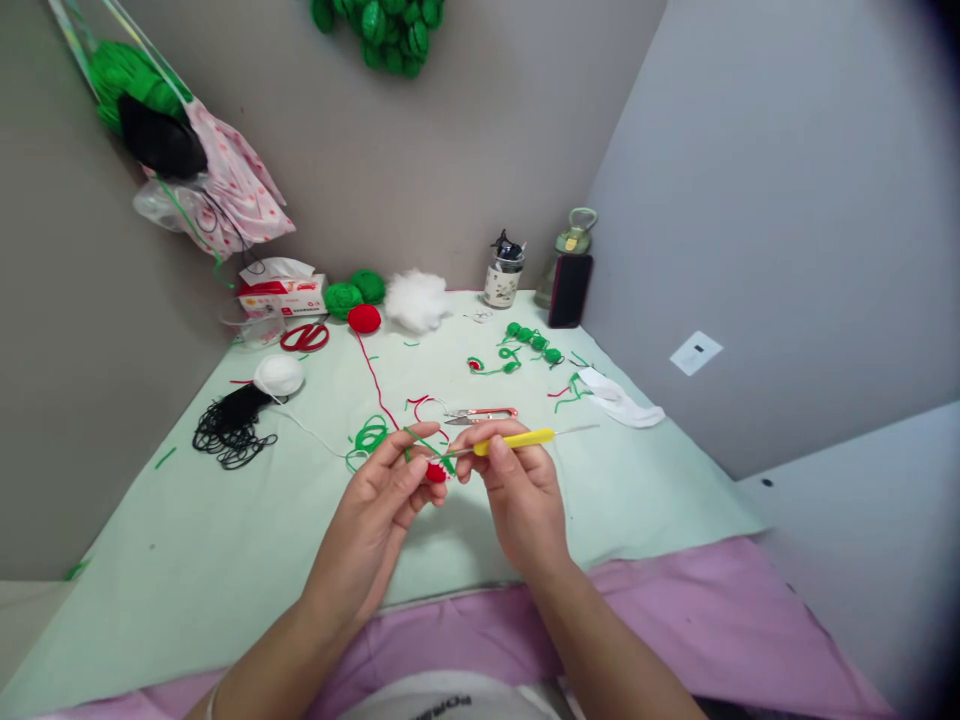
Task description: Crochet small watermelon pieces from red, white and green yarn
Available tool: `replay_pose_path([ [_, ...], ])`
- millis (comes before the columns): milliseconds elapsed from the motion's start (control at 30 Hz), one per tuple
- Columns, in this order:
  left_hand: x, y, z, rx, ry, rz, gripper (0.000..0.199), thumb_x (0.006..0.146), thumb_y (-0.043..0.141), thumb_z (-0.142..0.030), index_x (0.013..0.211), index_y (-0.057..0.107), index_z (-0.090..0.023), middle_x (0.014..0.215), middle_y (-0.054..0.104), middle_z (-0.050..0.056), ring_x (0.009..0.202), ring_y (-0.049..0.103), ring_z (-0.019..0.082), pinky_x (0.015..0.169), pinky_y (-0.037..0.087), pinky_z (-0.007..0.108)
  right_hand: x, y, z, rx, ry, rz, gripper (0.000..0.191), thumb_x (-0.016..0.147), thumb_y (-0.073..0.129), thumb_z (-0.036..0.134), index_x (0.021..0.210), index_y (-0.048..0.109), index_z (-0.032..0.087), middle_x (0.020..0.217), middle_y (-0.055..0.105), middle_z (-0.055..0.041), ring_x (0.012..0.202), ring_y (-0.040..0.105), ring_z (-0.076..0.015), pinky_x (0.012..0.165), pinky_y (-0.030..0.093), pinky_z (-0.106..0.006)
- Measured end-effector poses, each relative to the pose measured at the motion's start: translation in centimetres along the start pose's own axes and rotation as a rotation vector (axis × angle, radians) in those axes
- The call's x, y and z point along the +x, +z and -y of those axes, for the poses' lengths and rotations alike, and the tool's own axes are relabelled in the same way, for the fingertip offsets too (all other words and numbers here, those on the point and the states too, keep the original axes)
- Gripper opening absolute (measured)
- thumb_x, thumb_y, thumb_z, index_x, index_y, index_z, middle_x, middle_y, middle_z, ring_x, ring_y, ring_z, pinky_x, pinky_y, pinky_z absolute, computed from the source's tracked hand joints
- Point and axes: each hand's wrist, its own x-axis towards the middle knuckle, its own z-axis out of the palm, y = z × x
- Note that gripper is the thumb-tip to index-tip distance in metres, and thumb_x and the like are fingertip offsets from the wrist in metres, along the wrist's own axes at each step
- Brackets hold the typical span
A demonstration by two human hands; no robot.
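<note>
Left fingers (406, 482) pinching small red-and-green crochet piece (436, 473) above table (247, 535) — probably light, soft, easily squashed, best held by rim. Right fingers (505, 460) gripping yellow-handled hook (525, 439), likely stiff, its shaft reaching piece. Beyond — orange-handled snips (491, 414), then red yarn ball (364, 319), white fluff (416, 300).

You can read no text for certain: the print on your shirt (397, 699), near, and the tissue box (292, 297), far left, is too unclear.
</note>
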Motion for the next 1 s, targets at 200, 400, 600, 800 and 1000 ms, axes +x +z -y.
replay_pose_path([
  [200,-0.1,-0.2,0.1,0.102,0.047,-0.031,0.029,0.09,0.078,-0.036,0.116,0.076,-0.023,0.087,0.063,-0.001,0.072,0.057,0.011,0.074,0.05,0.023,-0.4,-0.2,0.5,-0.02,-0.05,0.058,0.024,0.103,0.059,0.042,0.095,0.07,0.022,0.09,0.073,-0.0042,0.069,0.067,-0.0149,0.068,0.057,-0.032],
  [400,-0.1,0.0,0.0,0.155,0.096,-0.054,0.03,0.086,0.081,-0.039,0.11,0.078,-0.022,0.079,0.062,-0.002,0.071,0.056,0.014,0.076,0.049,0.026,-1.1,-0.1,0.8,-0.12,-0.157,0.038,0.022,0.106,0.054,0.034,0.1,0.073,0.023,0.094,0.074,-0.0043,0.074,0.072,-0.0157,0.071,0.06,-0.033],
  [600,0.0,-0.3,0.3,0.211,0.134,-0.05,0.028,0.088,0.079,-0.039,0.111,0.078,-0.024,0.083,0.062,-0.001,0.074,0.057,0.013,0.079,0.049,0.026,-1.5,-0.3,1.2,-0.31,-0.292,0.074,0.023,0.108,0.048,0.024,0.11,0.071,0.027,0.101,0.073,-0.0039,0.079,0.071,-0.0155,0.074,0.06,-0.033],
  [800,-0.1,-0.3,0.7,0.285,0.231,-0.072,0.038,0.083,0.084,-0.031,0.119,0.075,-0.026,0.083,0.062,-0.002,0.078,0.06,0.014,0.077,0.051,0.025,-1.8,-0.9,0.8,-0.711,-0.587,0.162,0.031,0.101,0.055,0.016,0.124,0.071,0.032,0.108,0.077,-0.008,0.099,0.074,-0.0228,0.082,0.062,-0.038],
  [1000,-0.3,0.0,0.5,0.242,0.184,-0.049,0.063,0.082,0.084,-0.032,0.142,0.064,-0.029,0.085,0.062,-0.002,0.079,0.058,0.014,0.077,0.052,0.025,-1.9,-0.7,0.4,-0.704,-0.575,0.125,0.035,0.1,0.057,0.014,0.124,0.073,0.034,0.096,0.076,-0.006,0.083,0.071,-0.0201,0.07,0.06,-0.035],
])
